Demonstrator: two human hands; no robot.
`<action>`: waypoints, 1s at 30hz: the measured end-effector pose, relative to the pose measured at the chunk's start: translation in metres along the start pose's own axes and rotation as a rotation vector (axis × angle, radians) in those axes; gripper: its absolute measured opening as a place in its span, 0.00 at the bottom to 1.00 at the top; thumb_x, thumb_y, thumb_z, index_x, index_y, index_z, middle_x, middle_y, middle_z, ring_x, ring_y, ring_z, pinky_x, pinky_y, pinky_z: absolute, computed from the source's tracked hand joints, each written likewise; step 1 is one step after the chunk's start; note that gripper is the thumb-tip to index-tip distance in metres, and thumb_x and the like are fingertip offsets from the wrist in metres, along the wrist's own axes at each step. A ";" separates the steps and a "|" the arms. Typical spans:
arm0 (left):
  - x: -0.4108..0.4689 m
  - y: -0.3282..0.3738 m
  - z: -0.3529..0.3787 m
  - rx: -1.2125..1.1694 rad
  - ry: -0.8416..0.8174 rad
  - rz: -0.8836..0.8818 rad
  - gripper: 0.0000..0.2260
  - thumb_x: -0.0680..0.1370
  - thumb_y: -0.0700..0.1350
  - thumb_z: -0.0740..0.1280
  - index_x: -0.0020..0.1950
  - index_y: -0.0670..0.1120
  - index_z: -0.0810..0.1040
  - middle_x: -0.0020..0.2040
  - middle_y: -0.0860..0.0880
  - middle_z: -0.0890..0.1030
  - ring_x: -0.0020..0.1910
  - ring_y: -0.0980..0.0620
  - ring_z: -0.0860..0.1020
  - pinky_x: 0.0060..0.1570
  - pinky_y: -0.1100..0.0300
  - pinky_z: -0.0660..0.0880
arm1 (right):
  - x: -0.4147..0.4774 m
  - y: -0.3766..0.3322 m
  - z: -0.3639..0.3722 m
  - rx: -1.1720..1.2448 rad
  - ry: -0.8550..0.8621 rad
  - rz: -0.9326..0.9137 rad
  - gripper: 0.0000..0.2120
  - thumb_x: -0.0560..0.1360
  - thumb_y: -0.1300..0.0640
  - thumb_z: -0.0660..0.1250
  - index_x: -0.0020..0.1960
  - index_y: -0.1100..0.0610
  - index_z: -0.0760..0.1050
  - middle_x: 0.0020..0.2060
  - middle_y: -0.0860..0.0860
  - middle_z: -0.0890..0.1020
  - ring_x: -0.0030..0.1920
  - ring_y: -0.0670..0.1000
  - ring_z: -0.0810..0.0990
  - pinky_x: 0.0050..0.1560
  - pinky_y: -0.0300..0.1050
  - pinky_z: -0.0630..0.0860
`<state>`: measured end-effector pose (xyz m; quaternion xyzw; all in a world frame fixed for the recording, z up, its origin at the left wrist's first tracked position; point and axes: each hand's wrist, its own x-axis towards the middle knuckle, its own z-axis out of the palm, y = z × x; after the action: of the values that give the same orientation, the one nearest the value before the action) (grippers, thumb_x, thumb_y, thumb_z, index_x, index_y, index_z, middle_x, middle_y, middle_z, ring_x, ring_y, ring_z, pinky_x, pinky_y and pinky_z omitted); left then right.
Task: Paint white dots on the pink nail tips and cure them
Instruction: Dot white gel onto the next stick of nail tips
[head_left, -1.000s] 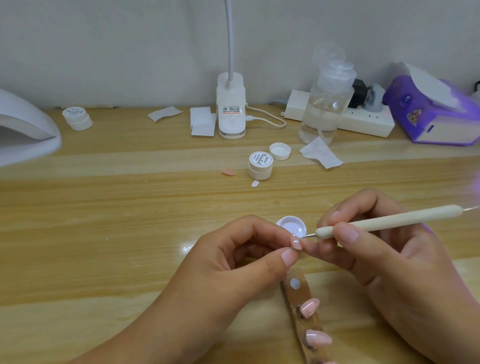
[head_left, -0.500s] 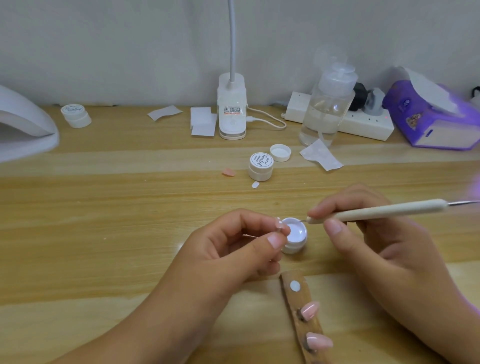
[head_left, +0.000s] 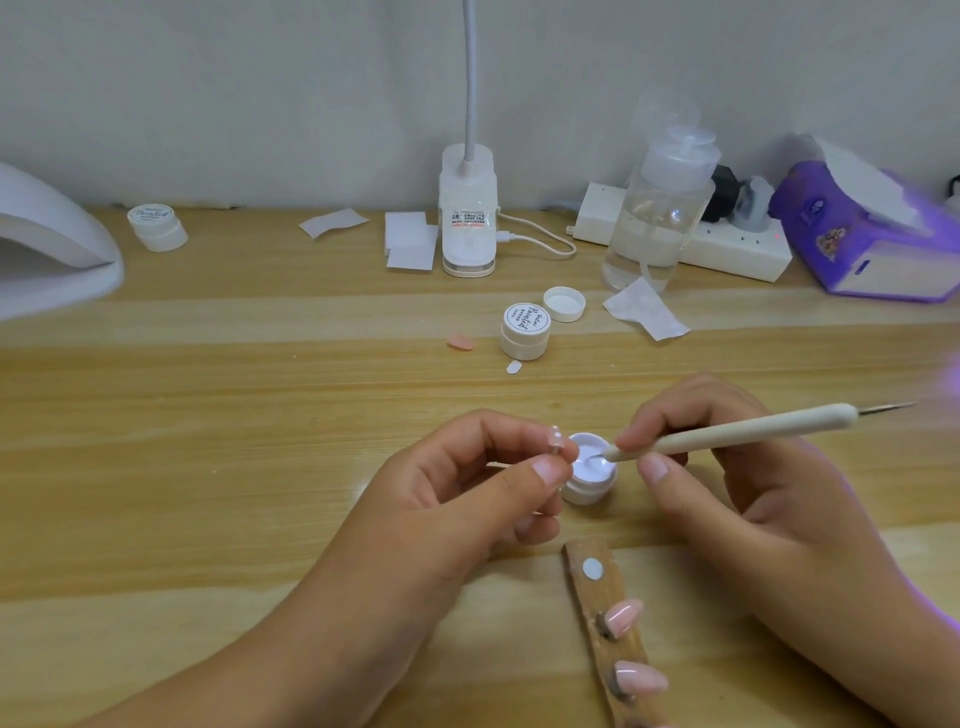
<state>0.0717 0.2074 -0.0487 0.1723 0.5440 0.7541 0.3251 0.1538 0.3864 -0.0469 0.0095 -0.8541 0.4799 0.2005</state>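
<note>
At the far left of the table (head_left: 208, 415), the curing lamp (head_left: 47, 244) stands well apart from the work. Your left hand (head_left: 457, 509) is at centre, with thumb and forefinger pinching one pink nail tip (head_left: 710, 440). It holds the tip up just beside the left rim of the open pot of white gel (head_left: 587, 491); whether tip and rim touch cannot be told. The working end of the dotting tool (head_left: 727, 430) is down inside the pot, in the gel. The tool's long axis runs from that end, low and left, up toward the right, where a bare metal point projects past the hand. Your right hand (head_left: 769, 499) pinches the handle near the working end between thumb and fingers, as a pen is held. In front of the pot lies a wooden strip (head_left: 587, 597) carrying further nail tips (head_left: 623, 616). The step in hand appears to be loading the tool. The next move turns on one relation: the held nail tip lies directly left of the tool's working end. The right hand should therefore lift clear of the rim and travel left while the left hand holds steady.
</note>
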 end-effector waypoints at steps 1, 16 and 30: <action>0.000 -0.001 -0.001 0.021 -0.008 -0.002 0.07 0.64 0.51 0.73 0.40 0.52 0.84 0.40 0.52 0.83 0.37 0.58 0.79 0.40 0.66 0.76 | -0.001 0.000 -0.001 0.027 0.022 0.000 0.04 0.73 0.51 0.64 0.46 0.45 0.76 0.43 0.45 0.78 0.45 0.48 0.77 0.48 0.31 0.70; -0.001 0.000 0.002 0.080 -0.087 0.046 0.06 0.65 0.48 0.72 0.41 0.51 0.84 0.38 0.56 0.83 0.36 0.61 0.79 0.38 0.70 0.74 | -0.005 0.003 -0.002 0.797 0.082 0.197 0.14 0.65 0.46 0.77 0.45 0.54 0.83 0.36 0.53 0.83 0.40 0.48 0.84 0.48 0.50 0.81; -0.002 0.000 0.003 0.115 -0.108 0.062 0.05 0.66 0.48 0.72 0.41 0.52 0.84 0.37 0.56 0.82 0.36 0.61 0.78 0.38 0.71 0.74 | -0.007 -0.003 0.002 0.781 0.040 0.188 0.06 0.67 0.56 0.73 0.44 0.55 0.82 0.36 0.53 0.83 0.39 0.49 0.84 0.48 0.49 0.81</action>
<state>0.0748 0.2084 -0.0475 0.2482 0.5626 0.7207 0.3201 0.1604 0.3823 -0.0479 -0.0026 -0.6004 0.7848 0.1536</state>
